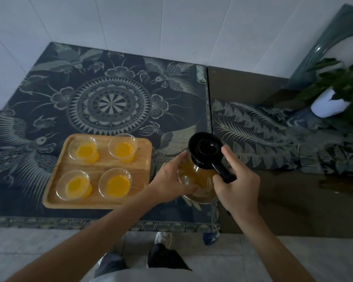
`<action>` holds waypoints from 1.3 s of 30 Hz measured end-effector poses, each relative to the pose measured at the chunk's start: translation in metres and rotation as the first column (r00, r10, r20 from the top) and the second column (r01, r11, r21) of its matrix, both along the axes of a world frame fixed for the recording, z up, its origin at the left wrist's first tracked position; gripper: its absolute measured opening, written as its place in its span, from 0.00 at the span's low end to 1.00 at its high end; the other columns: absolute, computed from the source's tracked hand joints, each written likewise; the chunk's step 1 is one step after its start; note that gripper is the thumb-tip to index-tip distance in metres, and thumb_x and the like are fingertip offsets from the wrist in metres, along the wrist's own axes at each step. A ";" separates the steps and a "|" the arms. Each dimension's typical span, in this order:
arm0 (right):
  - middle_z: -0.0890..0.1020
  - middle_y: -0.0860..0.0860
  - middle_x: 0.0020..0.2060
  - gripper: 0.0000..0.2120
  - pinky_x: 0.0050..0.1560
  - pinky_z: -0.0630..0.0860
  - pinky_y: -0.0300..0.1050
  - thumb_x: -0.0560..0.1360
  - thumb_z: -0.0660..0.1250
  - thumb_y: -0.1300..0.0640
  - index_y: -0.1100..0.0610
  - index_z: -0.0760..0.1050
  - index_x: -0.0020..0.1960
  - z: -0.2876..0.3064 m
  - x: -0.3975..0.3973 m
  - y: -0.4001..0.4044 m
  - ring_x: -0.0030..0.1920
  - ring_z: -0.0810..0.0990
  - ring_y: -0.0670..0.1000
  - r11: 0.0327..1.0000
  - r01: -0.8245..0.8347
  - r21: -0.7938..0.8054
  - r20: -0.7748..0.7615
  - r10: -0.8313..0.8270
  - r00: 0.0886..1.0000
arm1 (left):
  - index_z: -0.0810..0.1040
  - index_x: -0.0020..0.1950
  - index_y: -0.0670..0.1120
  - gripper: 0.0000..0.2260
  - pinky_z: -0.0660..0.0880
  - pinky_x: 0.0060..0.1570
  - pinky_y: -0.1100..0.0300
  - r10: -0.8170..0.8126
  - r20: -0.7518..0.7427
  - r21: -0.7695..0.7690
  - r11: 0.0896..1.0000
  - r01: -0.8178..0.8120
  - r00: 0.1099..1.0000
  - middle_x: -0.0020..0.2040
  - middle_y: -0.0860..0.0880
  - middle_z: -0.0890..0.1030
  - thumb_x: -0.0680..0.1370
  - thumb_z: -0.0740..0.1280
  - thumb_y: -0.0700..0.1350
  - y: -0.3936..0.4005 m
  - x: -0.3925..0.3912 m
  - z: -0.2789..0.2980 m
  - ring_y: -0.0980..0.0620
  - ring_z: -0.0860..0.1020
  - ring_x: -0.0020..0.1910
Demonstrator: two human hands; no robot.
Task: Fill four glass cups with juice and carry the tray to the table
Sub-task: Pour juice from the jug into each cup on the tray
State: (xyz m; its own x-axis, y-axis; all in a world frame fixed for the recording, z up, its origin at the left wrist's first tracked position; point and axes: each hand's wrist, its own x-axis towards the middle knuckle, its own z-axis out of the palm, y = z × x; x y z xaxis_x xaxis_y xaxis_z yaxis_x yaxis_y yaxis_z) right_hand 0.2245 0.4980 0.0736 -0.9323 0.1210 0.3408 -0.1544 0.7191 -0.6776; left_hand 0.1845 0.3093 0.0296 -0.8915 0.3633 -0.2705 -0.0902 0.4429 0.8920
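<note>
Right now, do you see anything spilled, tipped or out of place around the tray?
Nothing stands out. All four cups stand upright on the wooden tray, with no juice visibly spilled, and both hands hold the pitcher beside it.

bare forearms [102, 226], dark trousers [167, 259], pale top [171, 276]

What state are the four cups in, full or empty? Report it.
Partly filled: each of the four cups on the tray holds orange juice, well below the rim.

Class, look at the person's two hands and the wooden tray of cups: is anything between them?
No object lies between, but both hands are occupied: the left hand cups the juice jug and the right hand grips its handle, right of the tray.
</note>
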 end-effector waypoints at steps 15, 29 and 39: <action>0.76 0.56 0.71 0.42 0.58 0.82 0.58 0.66 0.68 0.70 0.63 0.62 0.79 -0.077 -0.010 0.002 0.70 0.77 0.52 0.963 0.101 -0.250 -0.022 -0.110 0.994 | 0.66 0.81 0.55 0.42 0.79 0.66 0.48 -0.090 -0.007 -0.081 0.993 0.089 0.996 0.62 0.56 0.81 0.69 0.78 0.43 0.018 -0.036 -0.049 0.57 0.80 0.62; 0.76 0.57 0.71 0.36 0.65 0.79 0.57 0.67 0.69 0.76 0.66 0.69 0.74 -0.120 -0.018 -0.016 0.75 0.71 0.48 0.871 0.162 -0.464 0.037 -0.164 0.986 | 0.66 0.81 0.57 0.45 0.76 0.70 0.55 -0.108 0.053 -0.058 0.992 0.111 0.993 0.67 0.57 0.80 0.69 0.80 0.38 0.005 -0.062 -0.090 0.58 0.77 0.68; 0.71 0.58 0.75 0.33 0.66 0.77 0.61 0.69 0.67 0.70 0.67 0.68 0.74 -0.128 -0.016 -0.021 0.76 0.69 0.53 0.899 0.134 -0.416 0.026 -0.135 0.990 | 0.66 0.82 0.54 0.46 0.74 0.73 0.57 -0.123 0.078 -0.003 0.992 0.123 0.989 0.72 0.55 0.78 0.69 0.83 0.38 -0.001 -0.069 -0.102 0.57 0.74 0.74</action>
State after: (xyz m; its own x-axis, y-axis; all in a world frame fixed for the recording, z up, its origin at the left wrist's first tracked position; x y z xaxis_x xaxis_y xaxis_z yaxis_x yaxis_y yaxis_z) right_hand 0.2084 0.4767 -0.0546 -0.8960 0.3769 0.2347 -0.0785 0.3858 -0.9192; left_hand 0.1157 0.3079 -0.0728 -0.8166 0.4667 -0.3398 -0.1030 0.4614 0.8812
